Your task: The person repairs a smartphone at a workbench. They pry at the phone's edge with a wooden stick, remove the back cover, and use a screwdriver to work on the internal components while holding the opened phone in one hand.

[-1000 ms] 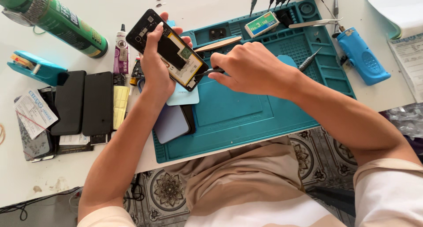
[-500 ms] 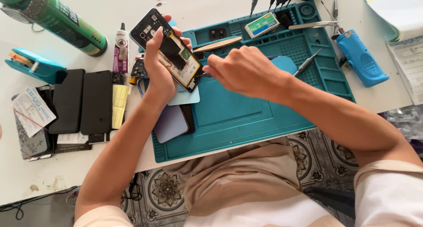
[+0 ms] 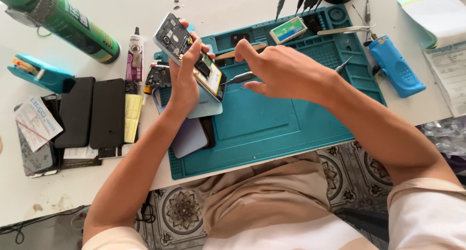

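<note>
My left hand (image 3: pixel 187 78) grips an opened phone (image 3: pixel 187 53) with its back cover off, tilted up above the left end of a teal work mat (image 3: pixel 272 124). Circuit boards and a yellow-edged battery show inside it. My right hand (image 3: pixel 281 70) pinches a thin dark tool (image 3: pixel 238 78), whose tip points at the phone's lower right edge. Beneath the phone lies a pale blue back cover (image 3: pixel 206 108) on the mat.
Dark phone screens (image 3: pixel 92 112) and a yellow strip lie left of the mat. A green canister (image 3: pixel 63 19), glue tube (image 3: pixel 134 56) and teal holder (image 3: pixel 36 73) sit far left. A blue device (image 3: pixel 395 65), tweezers (image 3: pixel 344 30) and papers (image 3: pixel 444 41) lie right.
My left hand has tilted the phone more upright and slightly left. My right hand has shifted right, drawing the tool back so its tip rests at the phone's edge.
</note>
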{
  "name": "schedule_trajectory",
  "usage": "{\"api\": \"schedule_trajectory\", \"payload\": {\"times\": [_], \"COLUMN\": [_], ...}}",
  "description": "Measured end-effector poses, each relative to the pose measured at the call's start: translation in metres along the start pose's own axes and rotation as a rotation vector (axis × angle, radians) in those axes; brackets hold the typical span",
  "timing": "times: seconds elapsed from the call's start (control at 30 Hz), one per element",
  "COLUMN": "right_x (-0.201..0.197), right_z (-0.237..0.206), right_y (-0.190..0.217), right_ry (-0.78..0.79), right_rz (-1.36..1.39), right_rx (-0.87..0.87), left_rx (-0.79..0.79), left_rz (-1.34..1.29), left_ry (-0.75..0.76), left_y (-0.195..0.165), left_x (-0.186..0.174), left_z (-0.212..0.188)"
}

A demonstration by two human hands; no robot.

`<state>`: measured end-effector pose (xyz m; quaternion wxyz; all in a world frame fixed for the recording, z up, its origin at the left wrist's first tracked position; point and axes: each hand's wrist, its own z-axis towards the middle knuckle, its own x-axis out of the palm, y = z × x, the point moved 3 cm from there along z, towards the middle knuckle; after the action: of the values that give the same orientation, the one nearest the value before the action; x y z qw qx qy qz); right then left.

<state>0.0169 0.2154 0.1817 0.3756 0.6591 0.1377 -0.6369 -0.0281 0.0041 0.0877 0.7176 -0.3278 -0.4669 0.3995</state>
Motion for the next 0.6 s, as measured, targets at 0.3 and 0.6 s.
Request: {"api": "schedule_trajectory", "payload": {"times": [0.3,0.6], "right_x": [0.003,-0.002], "right_z": [0.003,0.002], "right_y": [-0.01,-0.01], "right_ry": [0.114,0.12], "right_rz": [0.07,0.121], "right_rx": [0.062,0.048], "left_rx": [-0.028,-0.032], "left_rz": [0.013,0.029], "left_ry": [-0.032,-0.012], "left_y": [0.0,-0.002], "left_x": [-0.002,-0.002], "left_z": [0.004,0.005]}}
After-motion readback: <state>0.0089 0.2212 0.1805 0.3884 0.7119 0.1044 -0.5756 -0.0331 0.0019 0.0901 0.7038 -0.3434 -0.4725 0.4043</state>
